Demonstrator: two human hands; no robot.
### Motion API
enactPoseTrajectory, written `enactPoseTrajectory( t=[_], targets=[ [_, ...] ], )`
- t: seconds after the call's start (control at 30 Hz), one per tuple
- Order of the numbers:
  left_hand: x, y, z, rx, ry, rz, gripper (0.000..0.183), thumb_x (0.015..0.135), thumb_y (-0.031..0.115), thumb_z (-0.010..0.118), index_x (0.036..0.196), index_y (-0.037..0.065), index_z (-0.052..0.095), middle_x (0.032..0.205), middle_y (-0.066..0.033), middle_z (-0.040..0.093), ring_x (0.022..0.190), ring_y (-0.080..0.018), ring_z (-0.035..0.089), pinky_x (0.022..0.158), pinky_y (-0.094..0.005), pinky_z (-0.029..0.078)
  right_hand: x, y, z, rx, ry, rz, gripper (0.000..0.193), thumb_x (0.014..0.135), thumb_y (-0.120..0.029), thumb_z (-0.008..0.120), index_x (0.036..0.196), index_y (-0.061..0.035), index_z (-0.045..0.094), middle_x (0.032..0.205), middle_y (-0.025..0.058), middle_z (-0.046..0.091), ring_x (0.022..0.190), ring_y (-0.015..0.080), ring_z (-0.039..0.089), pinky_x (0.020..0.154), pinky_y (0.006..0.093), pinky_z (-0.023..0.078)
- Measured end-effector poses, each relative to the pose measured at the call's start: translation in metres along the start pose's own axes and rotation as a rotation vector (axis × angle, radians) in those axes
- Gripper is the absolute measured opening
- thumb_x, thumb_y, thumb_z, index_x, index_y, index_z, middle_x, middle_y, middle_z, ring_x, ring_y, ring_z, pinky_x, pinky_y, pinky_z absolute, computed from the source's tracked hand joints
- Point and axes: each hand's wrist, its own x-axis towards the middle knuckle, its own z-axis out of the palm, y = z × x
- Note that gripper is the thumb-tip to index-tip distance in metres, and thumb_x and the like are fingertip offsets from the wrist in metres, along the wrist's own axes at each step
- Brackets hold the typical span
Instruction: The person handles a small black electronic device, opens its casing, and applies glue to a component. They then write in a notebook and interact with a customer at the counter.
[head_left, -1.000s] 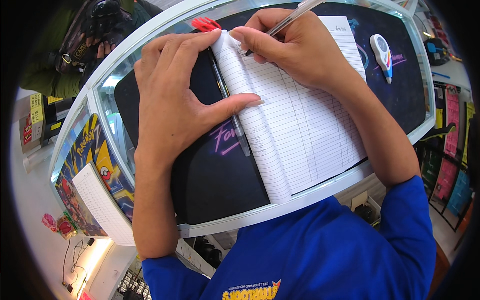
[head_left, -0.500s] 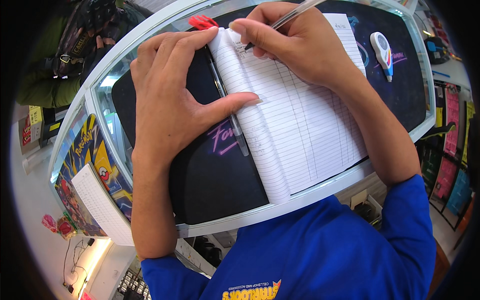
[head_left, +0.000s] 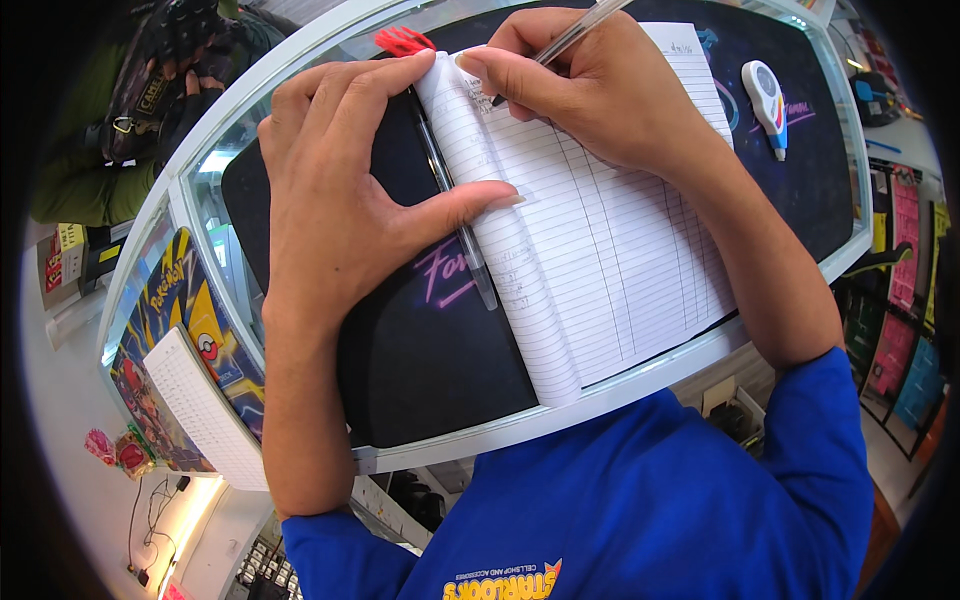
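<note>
A lined notebook lies open on a black mat on a glass counter. My left hand presses flat on the notebook's left edge, thumb stretched across the page. Under that hand a second clear pen lies along the notebook's spine side. My right hand is closed around a clear ballpoint pen, its tip touching the top of the page near the left margin. My blue sleeves and shirt fill the lower part of the view.
A white and blue correction-tape dispenser lies on the mat at the far right. A red plastic item pokes out beyond my left fingers. A white gridded pad leans off the counter's left edge. Another person in dark green stands beyond the counter.
My right hand has shifted slightly with the pen at the page's top. The left hand stays pressed on the notebook.
</note>
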Motion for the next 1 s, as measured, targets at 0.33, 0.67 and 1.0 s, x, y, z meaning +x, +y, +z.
enactPoseTrajectory(
  t=[0.33, 0.67, 1.0],
  targets=[
    [0.000, 0.000, 0.001, -0.012, 0.004, 0.001, 0.086, 0.061, 0.051, 0.095, 0.133, 0.013, 0.067, 0.125, -0.0082, 0.066, 0.123, -0.0296, 0.054, 0.109, -0.0436, 0.040, 0.000, 0.008, 0.002, -0.038, 0.027, -0.056, 0.028, 0.100, -0.021, 0.069, 0.084, 0.0019, 0.071, 0.063, 0.0051, 0.065, 0.057, 0.0087, 0.052, 0.053, 0.0296, 0.041],
    [-0.001, -0.002, 0.003, -0.008, -0.002, 0.004, 0.087, 0.061, 0.052, 0.095, 0.134, 0.013, 0.067, 0.126, -0.0083, 0.067, 0.123, -0.0297, 0.054, 0.110, -0.0439, 0.039, 0.003, 0.012, 0.003, 0.106, 0.037, -0.057, 0.030, 0.100, -0.023, 0.069, 0.083, 0.0009, 0.072, 0.063, 0.0031, 0.065, 0.058, 0.0077, 0.054, 0.054, 0.0280, 0.041],
    [-0.001, -0.002, 0.001, 0.005, -0.020, 0.000, 0.088, 0.061, 0.054, 0.095, 0.135, 0.014, 0.067, 0.128, -0.0078, 0.067, 0.125, -0.0292, 0.053, 0.111, -0.0443, 0.039, -0.002, 0.006, 0.001, -0.037, 0.064, -0.035, 0.030, 0.100, -0.024, 0.069, 0.083, 0.0010, 0.072, 0.064, 0.0029, 0.066, 0.058, 0.0069, 0.052, 0.053, 0.0277, 0.040]
  ],
)
